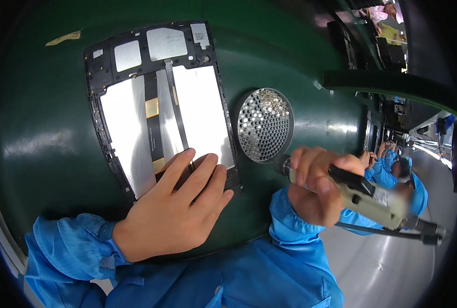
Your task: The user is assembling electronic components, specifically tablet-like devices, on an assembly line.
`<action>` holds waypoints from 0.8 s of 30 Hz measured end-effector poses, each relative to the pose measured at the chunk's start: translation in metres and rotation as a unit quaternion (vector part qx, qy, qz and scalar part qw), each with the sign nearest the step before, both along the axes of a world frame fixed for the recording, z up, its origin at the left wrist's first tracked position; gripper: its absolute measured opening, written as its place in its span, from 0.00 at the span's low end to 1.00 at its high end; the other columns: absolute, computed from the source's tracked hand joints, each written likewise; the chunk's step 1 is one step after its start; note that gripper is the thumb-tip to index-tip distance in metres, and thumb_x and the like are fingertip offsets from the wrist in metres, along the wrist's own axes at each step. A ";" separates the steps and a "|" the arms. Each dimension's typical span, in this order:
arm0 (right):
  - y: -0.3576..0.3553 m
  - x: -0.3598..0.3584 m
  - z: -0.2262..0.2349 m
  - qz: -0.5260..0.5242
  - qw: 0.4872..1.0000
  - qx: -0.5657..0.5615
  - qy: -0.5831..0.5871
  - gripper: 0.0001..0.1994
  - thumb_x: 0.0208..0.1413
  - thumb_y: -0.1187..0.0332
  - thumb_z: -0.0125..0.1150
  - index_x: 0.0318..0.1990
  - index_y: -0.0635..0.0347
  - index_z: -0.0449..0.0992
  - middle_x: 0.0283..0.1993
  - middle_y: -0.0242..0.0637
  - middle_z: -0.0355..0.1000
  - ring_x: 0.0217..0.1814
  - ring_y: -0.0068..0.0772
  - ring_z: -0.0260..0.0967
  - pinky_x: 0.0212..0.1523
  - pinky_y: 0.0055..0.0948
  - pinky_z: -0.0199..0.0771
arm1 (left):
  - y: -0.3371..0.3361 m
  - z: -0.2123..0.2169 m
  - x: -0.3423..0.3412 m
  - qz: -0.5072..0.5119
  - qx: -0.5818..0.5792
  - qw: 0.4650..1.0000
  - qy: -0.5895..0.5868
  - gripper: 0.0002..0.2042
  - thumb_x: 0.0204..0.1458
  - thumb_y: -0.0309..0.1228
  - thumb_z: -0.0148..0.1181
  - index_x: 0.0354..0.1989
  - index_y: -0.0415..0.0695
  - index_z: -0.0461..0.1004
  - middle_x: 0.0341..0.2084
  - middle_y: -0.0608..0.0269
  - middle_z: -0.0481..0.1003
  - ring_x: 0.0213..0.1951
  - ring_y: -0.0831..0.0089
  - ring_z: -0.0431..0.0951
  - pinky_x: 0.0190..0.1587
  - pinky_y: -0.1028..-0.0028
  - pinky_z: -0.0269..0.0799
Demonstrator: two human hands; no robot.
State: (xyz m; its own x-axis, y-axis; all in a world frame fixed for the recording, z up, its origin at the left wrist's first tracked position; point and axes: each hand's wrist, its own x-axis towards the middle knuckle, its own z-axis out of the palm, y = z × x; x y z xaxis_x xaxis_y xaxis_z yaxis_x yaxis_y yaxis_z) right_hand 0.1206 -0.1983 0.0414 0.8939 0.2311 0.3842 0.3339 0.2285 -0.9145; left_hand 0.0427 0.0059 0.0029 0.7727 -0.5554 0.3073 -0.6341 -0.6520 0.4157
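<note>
An opened tablet [200, 102] lies on the green work surface, its black frame, silver panels and ribbon cables exposed. My left hand [174, 215] rests flat over its near edge, fingers spread across the lower part. In my right hand [315, 179] is a beige and black electric screwdriver [359, 197], held with its front end pointing left. A cable runs beside its rear end, and its tip is hidden. Just right of the tablet sits a round dark screw tray [265, 126] with many small holes. Loose silver screws [274, 102] are heaped at its far side, and others sit in the holes.
A strip of yellowish tape [63, 38] is stuck to the green surface [43, 113] at the far left. A dark green raised bar [387, 84] crosses the far right. Co-workers in blue smocks [418, 187] sit along the line at right, beside a grey floor [392, 262].
</note>
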 end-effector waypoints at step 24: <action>0.003 -0.001 -0.009 -0.018 1.000 -0.022 -0.004 0.16 0.50 0.75 0.57 0.47 0.59 0.64 0.22 0.38 0.65 0.24 0.32 0.64 0.32 0.36 0.67 | 0.011 0.001 -0.003 -0.021 -0.048 0.998 -0.017 0.08 0.46 0.26 0.63 0.36 0.41 0.81 0.40 0.47 0.77 0.50 0.53 0.74 0.58 0.51 0.65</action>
